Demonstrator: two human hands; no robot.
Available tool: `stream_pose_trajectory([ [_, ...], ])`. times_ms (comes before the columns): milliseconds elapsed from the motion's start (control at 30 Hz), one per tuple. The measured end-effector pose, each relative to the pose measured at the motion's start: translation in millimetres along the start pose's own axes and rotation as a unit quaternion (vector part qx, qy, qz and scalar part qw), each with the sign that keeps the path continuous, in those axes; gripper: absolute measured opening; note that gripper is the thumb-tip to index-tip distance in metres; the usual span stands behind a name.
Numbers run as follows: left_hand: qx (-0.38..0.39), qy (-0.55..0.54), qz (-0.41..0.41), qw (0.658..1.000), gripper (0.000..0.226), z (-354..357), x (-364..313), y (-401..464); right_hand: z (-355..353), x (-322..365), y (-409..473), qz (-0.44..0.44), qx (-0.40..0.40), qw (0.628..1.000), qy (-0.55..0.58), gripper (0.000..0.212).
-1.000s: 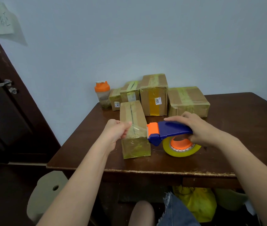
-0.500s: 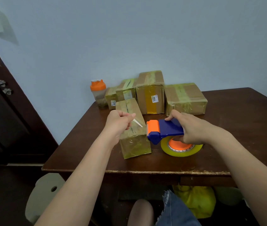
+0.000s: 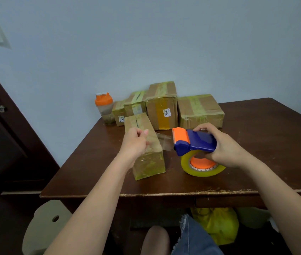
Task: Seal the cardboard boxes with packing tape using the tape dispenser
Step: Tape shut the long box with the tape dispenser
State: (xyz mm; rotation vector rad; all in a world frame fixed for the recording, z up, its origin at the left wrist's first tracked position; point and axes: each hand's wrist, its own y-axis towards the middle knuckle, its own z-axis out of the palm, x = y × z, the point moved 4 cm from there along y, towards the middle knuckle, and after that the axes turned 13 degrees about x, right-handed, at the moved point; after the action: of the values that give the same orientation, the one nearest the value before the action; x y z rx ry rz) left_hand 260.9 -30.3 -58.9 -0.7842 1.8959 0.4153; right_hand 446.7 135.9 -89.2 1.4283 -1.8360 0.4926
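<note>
A long narrow cardboard box lies on the dark wooden table, its top and near end covered in clear tape. My left hand hovers over the box and pinches the free end of a clear tape strip. The strip runs right to the blue and orange tape dispenser, which my right hand grips by its handle, lifted off the table. Its yellowish tape roll hangs below with an orange hub.
Several taped boxes stand at the back: a tall one, a wide one and two small ones. An orange-lidded shaker bottle is at the back left corner. A dark door is left of the table.
My right hand lifted the dispenser and moved it right, away from the box. A stretch of tape is now drawn out between my left hand and the dispenser.
</note>
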Motion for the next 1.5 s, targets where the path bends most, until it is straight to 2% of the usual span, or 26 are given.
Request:
stream_pose_trajectory([
  [100, -0.035, -0.012, -0.003, 0.999, 0.021, -7, 1, -3, -3, 6, 4, -0.015, 0.029, 0.998, -0.056, 0.079],
  [267, -0.121, 0.031, 0.012, 0.992, 0.025, -34, -3, -3, 1, 15, 16, -0.014, 0.07, 0.987, -0.141, 0.096],
  [567, -0.217, 0.064, 0.05, 0.973, 0.021, -65, -11, -13, 7, 37, 25, -0.047, 0.082, 0.989, -0.116, 0.095],
  [833, -0.225, 0.082, 0.068, 0.969, 0.021, -71, -14, -14, 8, 39, 26, -0.043, 0.107, 0.979, -0.169, 0.097],
  [1067, -0.234, 0.044, 0.047, 0.97, 0.023, -75, -3, -16, -1, 29, 16, -0.015, 0.103, 0.983, -0.15, 0.095],
  [1267, -0.196, -0.032, 0.003, 0.98, 0.014, -55, 39, -22, -12, 25, 12, 0.015, 0.079, 0.967, -0.241, 0.094],
  [1500, -0.199, -0.136, -0.05, 0.969, 0.014, -39, 70, -28, -14, 36, 21, 0.027, 0.087, 0.949, -0.3, 0.085],
])
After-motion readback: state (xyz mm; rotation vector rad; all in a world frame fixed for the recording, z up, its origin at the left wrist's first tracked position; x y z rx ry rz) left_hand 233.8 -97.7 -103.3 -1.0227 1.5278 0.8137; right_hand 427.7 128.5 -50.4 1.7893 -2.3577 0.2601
